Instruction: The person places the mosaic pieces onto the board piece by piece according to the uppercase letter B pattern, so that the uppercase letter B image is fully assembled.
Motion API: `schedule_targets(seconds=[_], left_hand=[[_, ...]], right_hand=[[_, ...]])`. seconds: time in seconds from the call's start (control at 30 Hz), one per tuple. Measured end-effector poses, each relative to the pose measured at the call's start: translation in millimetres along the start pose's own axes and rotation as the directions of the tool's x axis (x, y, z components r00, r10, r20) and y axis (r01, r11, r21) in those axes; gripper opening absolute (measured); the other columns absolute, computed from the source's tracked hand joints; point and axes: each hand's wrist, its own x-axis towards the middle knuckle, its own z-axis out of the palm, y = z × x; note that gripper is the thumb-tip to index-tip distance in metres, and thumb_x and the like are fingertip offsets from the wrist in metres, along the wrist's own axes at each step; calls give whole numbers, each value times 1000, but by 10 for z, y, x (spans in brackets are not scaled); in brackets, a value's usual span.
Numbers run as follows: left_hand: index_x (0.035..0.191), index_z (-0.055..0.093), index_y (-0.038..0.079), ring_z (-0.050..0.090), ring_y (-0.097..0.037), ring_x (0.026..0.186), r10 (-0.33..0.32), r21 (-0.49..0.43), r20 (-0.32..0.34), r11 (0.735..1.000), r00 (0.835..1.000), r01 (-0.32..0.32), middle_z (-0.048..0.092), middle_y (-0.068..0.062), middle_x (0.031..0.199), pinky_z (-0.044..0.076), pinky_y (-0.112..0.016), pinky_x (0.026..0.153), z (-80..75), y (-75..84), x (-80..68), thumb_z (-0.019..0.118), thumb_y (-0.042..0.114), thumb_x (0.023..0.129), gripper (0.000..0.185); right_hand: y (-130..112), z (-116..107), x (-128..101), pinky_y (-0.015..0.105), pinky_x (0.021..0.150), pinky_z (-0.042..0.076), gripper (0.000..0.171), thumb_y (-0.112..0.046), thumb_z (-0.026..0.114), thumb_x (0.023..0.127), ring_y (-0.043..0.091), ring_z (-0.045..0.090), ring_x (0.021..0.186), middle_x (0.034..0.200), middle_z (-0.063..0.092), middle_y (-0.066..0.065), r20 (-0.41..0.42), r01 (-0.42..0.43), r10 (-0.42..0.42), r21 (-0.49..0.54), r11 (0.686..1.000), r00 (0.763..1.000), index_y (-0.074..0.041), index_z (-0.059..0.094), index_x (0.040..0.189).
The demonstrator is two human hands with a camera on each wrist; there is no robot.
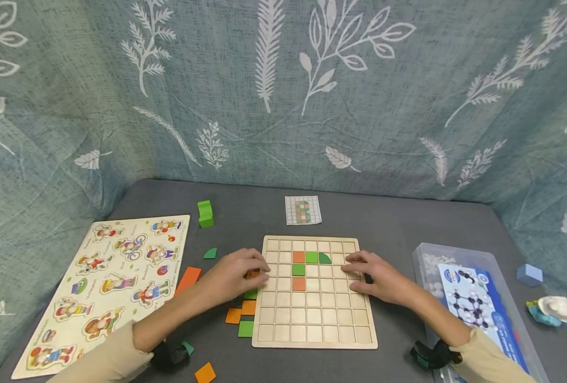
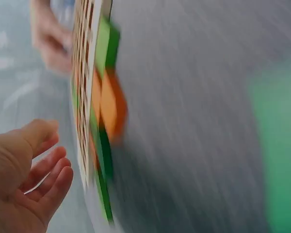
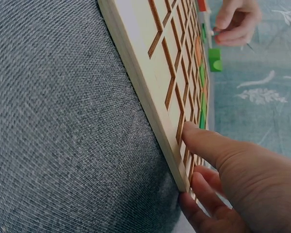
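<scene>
A wooden grid board (image 1: 312,330) lies on the table. In its upper part sit an orange square (image 1: 299,284), another orange square (image 1: 298,257), green squares (image 1: 311,257) and a dark green quarter-circle (image 1: 325,258). My left hand (image 1: 240,274) hovers by the board's left edge, fingers loosely bent with nothing between them in the left wrist view. Loose orange tiles (image 1: 248,307) and green tiles (image 1: 246,329) lie beneath and beside it, partly covered. My right hand (image 1: 376,276) rests on the board's right edge; the right wrist view shows its thumb touching the grid.
A printed pattern card (image 1: 303,210) lies behind the board. Left stand a green block (image 1: 205,214) and a picture puzzle board (image 1: 139,239). To the right are a clear plastic box (image 1: 427,266), a blue block (image 1: 529,275) and a small figurine (image 1: 553,309). An orange tile (image 1: 205,372) lies in front.
</scene>
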Motion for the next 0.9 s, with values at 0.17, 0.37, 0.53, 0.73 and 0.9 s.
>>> schedule_targets(seconds=[0.17, 0.37, 0.53, 0.73, 0.9], left_hand=[[103, 73, 9, 65, -18, 85, -97, -29, -65, 995, 993, 95, 68, -3, 101, 54, -29, 72, -241, -397, -174, 73, 12, 86, 17], [109, 71, 8, 66, -21, 93, -150, -95, -41, 985, 988, 145, 69, -4, 104, 55, -31, 76, -342, -634, -236, 72, 11, 87, 22], [111, 70, 8, 65, -20, 92, -141, -160, 7, 977, 990, 140, 69, -5, 106, 55, -28, 76, -310, -622, -207, 72, 13, 88, 24], [112, 69, 8, 64, -19, 90, -129, -186, 64, 973, 990, 139, 67, -6, 108, 55, -26, 75, -278, -553, -177, 71, 13, 88, 25], [111, 70, 9, 64, -19, 89, -109, -174, 53, 978, 993, 117, 67, -6, 108, 55, -26, 74, -282, -555, -177, 71, 14, 88, 24]], right_hand=[[7, -6, -6, 50, 92, 48, 38, -18, 69, 90, 36, 54, 119, 132, 56, 17, 1, -1, 1, 0, 1000, 1000, -7, 64, 126], [4, 2, -10, 50, 91, 48, 38, -18, 69, 90, 36, 54, 118, 132, 56, 18, 2, 3, -3, -2, 1000, 1000, -7, 65, 126], [-9, 2, 2, 50, 92, 48, 38, -18, 69, 89, 36, 54, 119, 131, 56, 18, -2, 3, -3, -10, 1000, 1000, -7, 65, 125], [-6, 1, -1, 50, 92, 48, 37, -19, 68, 90, 36, 54, 119, 132, 56, 17, 1, 0, 0, -11, 1000, 1000, -7, 65, 125], [2, 2, -6, 50, 92, 48, 38, -18, 68, 90, 36, 54, 119, 132, 56, 17, 3, -4, 4, -5, 1000, 1000, -7, 65, 126]])
